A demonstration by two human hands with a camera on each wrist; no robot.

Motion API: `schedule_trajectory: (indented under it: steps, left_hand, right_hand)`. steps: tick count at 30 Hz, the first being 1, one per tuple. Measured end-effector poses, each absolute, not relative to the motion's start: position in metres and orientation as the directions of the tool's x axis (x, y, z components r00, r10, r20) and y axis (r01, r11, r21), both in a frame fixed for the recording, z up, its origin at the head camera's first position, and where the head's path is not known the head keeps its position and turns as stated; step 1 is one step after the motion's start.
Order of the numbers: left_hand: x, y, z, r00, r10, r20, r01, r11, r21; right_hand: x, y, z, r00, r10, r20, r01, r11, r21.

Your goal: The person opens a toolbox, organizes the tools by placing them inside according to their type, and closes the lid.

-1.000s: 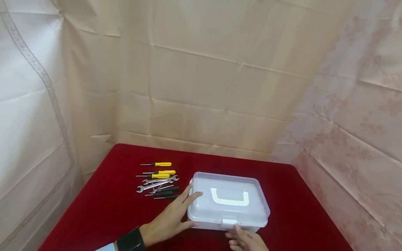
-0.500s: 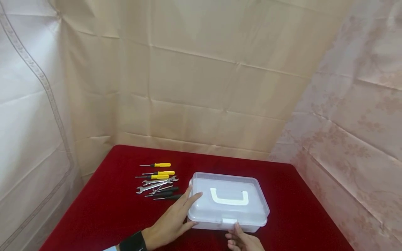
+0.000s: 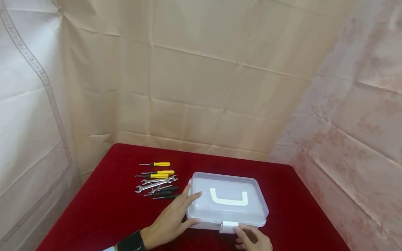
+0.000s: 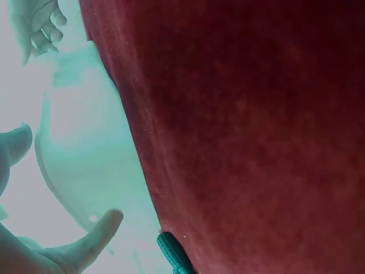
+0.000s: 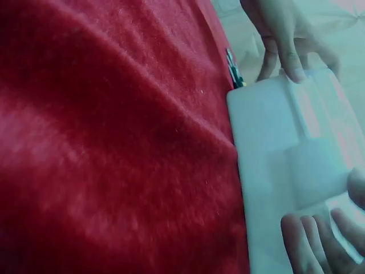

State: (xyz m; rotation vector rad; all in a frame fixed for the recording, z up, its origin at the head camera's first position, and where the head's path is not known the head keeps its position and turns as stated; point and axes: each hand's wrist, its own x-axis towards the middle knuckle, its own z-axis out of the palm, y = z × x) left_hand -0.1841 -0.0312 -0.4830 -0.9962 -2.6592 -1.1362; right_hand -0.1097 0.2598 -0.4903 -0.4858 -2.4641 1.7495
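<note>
A clear plastic toolbox point(image 3: 257, 211) with a white carry handle point(image 3: 230, 201) on its lid rests on the red cloth, lid down. At its left side my left hand point(image 3: 169, 221) lies spread, fingertips on the lid and thumb on the front rim. The white front latch point(image 3: 228, 227) stands tipped outward from the box front. My right hand point(image 3: 255, 240) pinches the latch's right end, its thumb point(image 5: 357, 188) at the latch edge and the other fingers curled below in the right wrist view.
Left of the box lie yellow-handled screwdrivers point(image 3: 162, 164), crossed open-end wrenches point(image 3: 157, 184) and black-handled screwdrivers point(image 3: 168, 192), the last close by my left hand. The red-covered table point(image 3: 298, 202) reaches back to hanging beige cloth point(image 3: 194, 104).
My right hand has moved slightly right and up from under the latch to its right end. The latch has swung outward from the box front. My left hand stays on the box.
</note>
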Motion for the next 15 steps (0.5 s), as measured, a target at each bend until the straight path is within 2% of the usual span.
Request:
schedule_trajectory:
  steps: [2,7,10,13,15]
  left_hand:
    - [-0.184,-0.031,-0.483,-0.794,0.527,0.303,0.582,0.516,0.629]
    - [-0.186,-0.031,-0.481,-0.804,0.518,0.29,0.565,0.517,0.643]
    - [-0.186,-0.029,-0.482,-0.8,0.522,0.295,0.564,0.491,0.664]
    - [-0.183,-0.027,-0.483,-0.802,0.526,0.284,0.548,0.456,0.701]
    - [-0.181,-0.028,-0.485,-0.809,0.523,0.268,0.527,0.445,0.723]
  right_hand:
    - [-0.106,0.258,-0.489,-0.949,0.309,-0.06,0.16,0.311,-0.937]
    - [-0.103,0.262,-0.488,-0.979,0.203,-0.003,0.079,0.368,-0.926]
    - [-0.101,0.268,-0.494,-0.974,0.22,0.057,0.045,0.434,-0.9]
    - [-0.098,0.275,-0.507,-0.943,0.265,0.199,-0.041,0.503,-0.863]
    - [-0.097,0.279,-0.517,-0.916,0.209,0.342,-0.172,0.566,-0.806]
